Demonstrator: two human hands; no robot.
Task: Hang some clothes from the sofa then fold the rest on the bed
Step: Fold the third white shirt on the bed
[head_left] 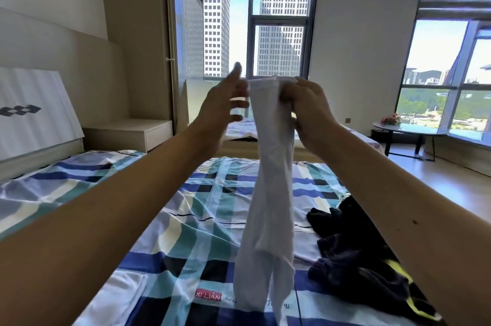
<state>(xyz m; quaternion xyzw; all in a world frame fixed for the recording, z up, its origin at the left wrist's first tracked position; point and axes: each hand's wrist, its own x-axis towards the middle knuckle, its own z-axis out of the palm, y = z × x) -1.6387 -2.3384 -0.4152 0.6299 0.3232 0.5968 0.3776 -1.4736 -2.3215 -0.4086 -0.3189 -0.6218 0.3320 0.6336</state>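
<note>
A long white garment (269, 192) hangs straight down over the bed (186, 192), its lower end reaching the checked blue sheet. My right hand (308, 110) grips its top edge at chest height. My left hand (225, 105) is just left of that edge, fingers spread and blurred, holding nothing that I can make out. A heap of dark clothes (366, 259) with a yellow-green stripe lies on the bed at the right.
A folded white cloth (125, 296) lies on the sheet at the lower left. A headboard with a white panel (34, 110) stands on the left, a bedside cabinet (132, 131) behind it. A round table with flowers (406, 129) stands by the right window.
</note>
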